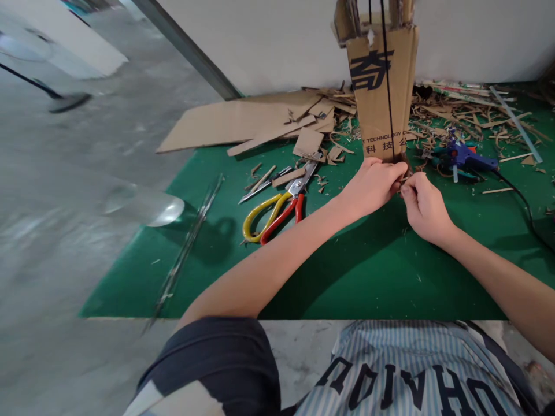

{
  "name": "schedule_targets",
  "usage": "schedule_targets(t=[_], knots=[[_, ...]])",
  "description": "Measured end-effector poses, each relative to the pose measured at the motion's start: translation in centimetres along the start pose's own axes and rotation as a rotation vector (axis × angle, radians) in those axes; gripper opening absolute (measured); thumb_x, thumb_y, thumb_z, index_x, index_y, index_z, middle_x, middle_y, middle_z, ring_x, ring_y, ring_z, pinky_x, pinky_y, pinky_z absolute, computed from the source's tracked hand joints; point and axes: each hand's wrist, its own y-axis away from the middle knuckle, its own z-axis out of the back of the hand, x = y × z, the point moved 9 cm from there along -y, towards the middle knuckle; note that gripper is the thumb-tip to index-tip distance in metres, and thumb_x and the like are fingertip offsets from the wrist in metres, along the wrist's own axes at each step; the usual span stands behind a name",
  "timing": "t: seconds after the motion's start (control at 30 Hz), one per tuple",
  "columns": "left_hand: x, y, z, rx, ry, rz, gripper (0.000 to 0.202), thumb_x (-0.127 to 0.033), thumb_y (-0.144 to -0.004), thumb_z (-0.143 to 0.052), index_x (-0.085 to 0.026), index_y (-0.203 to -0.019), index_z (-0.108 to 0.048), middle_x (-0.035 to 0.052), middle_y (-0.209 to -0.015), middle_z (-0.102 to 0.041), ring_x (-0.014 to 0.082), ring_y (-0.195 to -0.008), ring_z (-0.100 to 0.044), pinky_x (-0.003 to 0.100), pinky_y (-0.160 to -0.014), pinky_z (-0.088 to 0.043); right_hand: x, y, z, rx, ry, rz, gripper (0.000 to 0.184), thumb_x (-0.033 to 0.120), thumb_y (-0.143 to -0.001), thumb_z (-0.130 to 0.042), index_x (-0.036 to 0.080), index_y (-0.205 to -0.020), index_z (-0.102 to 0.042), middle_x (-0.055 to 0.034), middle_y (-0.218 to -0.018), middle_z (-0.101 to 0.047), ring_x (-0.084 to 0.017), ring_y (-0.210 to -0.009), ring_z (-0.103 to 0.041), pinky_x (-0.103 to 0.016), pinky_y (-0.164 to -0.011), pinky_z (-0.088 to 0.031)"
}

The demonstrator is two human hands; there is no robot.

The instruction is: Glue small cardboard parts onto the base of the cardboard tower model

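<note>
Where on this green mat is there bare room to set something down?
Bare green mat lies between the forearms, from left hand and right hand to the near edge, and between the metal strip and the scissors. Crowded: the far side, with cardboard sheets, scraps, the cardboard tower and the glue gun.

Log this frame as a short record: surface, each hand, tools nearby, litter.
Surface: green mat
Left hand: grips the bottom edge of the upright cardboard column
Right hand: fingers pinched at the column's base; what they pinch is too small to tell
Tools: scissors left of the hands, blue glue gun to the right
Litter: cardboard scraps around the column
</note>
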Motion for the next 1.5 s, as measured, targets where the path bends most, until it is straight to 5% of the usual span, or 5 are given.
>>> schedule_targets(t=[0.63,0.9,1.1,1.27,1.5], knots=[[0.5,-0.1,-0.2,0.006,-0.015,0.012,0.012,-0.009,-0.093,-0.048,-0.018,-0.092,-0.057,0.0026,-0.080,-0.067,0.0194,-0.075,-0.063,0.038,-0.091,-0.044,0.0,0.3,0.1,0.005,-0.003,-0.034,0.016,0.028,-0.100,-0.042,0.026,-0.086,-0.037,-0.0012,-0.079,-0.056,-0.015,-0.068,-0.052,-0.031,-0.061,-0.041],[0.3,0.0,0.6,-0.110,0.013,-0.059,0.013,-0.017,-0.098,-0.050,-0.017,-0.096,-0.063,0.0061,-0.085,-0.070,0.0207,-0.078,-0.066,0.035,-0.080,-0.044,-0.3,-0.1,1.5,-0.116,-0.073,-0.023,0.011,0.031,-0.103,-0.044,0.026,-0.093,-0.047,-0.0070,-0.099,-0.058,-0.021,-0.097,-0.059,-0.039,-0.074,-0.056],[1.0,0.0,0.7,-0.170,0.079,-0.003,0.015,-0.013,-0.094,-0.051,-0.016,-0.095,-0.067,0.0075,-0.084,-0.071,0.0210,-0.078,-0.066,0.033,-0.073,-0.045,-2.4,0.3,1.4,-0.154,-0.144,-0.200,0.005,0.030,-0.097,-0.052,0.025,-0.097,-0.051,-0.0066,-0.096,-0.060,-0.017,-0.079,-0.061,-0.031,-0.054,-0.050],[1.6,0.2,1.2,-0.179,0.213,0.067,0.017,-0.009,-0.090,-0.055,-0.015,-0.099,-0.069,0.0068,-0.086,-0.072,0.0191,-0.077,-0.066,0.031,-0.070,-0.046,-2.7,0.4,1.3,-0.131,-0.127,-0.281,0.004,0.026,-0.091,-0.055,0.024,-0.093,-0.052,-0.0028,-0.086,-0.065,-0.015,-0.067,-0.064,-0.030,-0.055,-0.050],[1.0,0.1,1.2,-0.098,0.271,-0.006,0.019,-0.010,-0.088,-0.062,-0.017,-0.105,-0.065,0.0055,-0.096,-0.070,0.0179,-0.083,-0.065,0.030,-0.076,-0.047,-2.5,0.4,1.9,-0.169,-0.084,-0.285,0.006,0.022,-0.086,-0.057,0.024,-0.091,-0.054,-0.0006,-0.083,-0.068,-0.014,-0.067,-0.066,-0.030,-0.059,-0.053]])
